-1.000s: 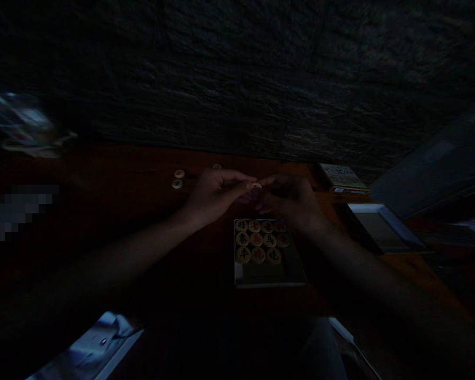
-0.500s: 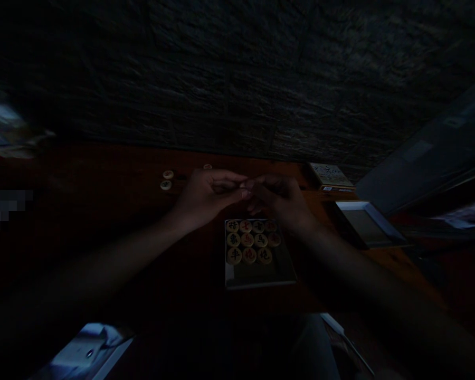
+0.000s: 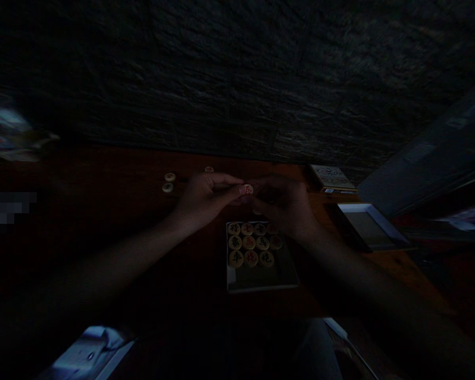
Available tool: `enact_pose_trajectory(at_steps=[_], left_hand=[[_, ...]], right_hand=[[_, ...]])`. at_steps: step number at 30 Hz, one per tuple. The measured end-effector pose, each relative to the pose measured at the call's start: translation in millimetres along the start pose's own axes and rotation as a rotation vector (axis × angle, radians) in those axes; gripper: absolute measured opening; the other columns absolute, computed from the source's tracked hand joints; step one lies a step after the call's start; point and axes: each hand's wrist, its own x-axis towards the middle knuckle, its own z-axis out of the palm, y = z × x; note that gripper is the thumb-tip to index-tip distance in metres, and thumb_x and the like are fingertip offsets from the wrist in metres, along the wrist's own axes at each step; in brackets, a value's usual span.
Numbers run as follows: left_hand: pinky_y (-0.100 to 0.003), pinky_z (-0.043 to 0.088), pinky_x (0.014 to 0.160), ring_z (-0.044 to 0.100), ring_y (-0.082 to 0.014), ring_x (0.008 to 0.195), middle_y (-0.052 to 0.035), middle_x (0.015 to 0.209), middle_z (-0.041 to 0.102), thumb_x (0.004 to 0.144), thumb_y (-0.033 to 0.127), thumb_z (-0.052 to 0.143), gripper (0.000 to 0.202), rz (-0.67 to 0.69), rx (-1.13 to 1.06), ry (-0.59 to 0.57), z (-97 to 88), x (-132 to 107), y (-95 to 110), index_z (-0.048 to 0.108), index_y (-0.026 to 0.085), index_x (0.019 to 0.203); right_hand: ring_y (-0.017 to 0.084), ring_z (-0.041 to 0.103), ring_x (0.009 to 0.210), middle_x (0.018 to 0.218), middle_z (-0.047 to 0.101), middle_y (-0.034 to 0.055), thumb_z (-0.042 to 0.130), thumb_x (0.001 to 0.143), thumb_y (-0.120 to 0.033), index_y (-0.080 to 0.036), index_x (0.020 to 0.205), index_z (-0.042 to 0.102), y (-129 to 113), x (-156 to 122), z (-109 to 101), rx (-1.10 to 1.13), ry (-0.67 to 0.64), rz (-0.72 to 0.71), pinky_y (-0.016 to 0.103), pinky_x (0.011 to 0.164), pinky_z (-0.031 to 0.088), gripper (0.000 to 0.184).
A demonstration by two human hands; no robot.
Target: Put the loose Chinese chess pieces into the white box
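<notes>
A round Chinese chess piece point(image 3: 248, 189) with a red character is held up above the table. My left hand point(image 3: 206, 198) pinches its left edge between thumb and fingers. Curled around the other side, my right hand point(image 3: 287, 203) has its thumb and fingers closed in on the same piece; the dark partly hides the grip. Below both hands a shallow box tray point(image 3: 261, 281) holds rows of chess pieces point(image 3: 249, 243) with red and black characters. The right hand covers part of the top right row. Another pale piece point(image 3: 257, 211) shows partly beneath the right thumb.
Left of my hands, two pieces point(image 3: 168, 182) lie together, with one more piece point(image 3: 209, 169) farther back. On the right are a printed box point(image 3: 333, 178) and an open box lid point(image 3: 366, 227). A stone wall point(image 3: 237, 95) rises behind the table.
The piece's red face has turned into view between my hands. My right fingers have shifted slightly, and a pale piece now shows below the right thumb. The whole view has drifted slightly.
</notes>
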Motion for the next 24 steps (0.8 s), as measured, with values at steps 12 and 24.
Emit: enact_pose_trajectory(at_steps=[12,24], left_hand=[[-0.037,0.067,0.084,0.082,-0.0237,0.083,-0.0129,0.092,0.085,0.089,0.042,0.083,0.026,-0.328,-0.389,-0.159,-4.8,4.8,-0.3,0.082,0.017,0.091],[-0.028,0.065,0.076,0.079,-0.0178,0.077,-0.0087,0.087,0.084,0.087,0.030,0.086,0.015,-0.359,-0.443,-0.183,-4.6,2.5,2.3,0.082,0.015,0.090]], right_hand=[[0.023,0.079,0.083,0.100,0.084,0.0065,0.077,0.093,-0.038,-0.024,0.125,0.080,-9.0,-5.2,-0.4,-0.102,0.021,-0.075,0.033,0.067,0.060,0.035],[0.019,0.072,0.077,0.100,0.079,0.0074,0.082,0.091,-0.042,-0.023,0.116,0.083,-9.3,-1.4,0.0,-0.133,0.056,-0.214,0.032,0.071,0.059,0.031]])
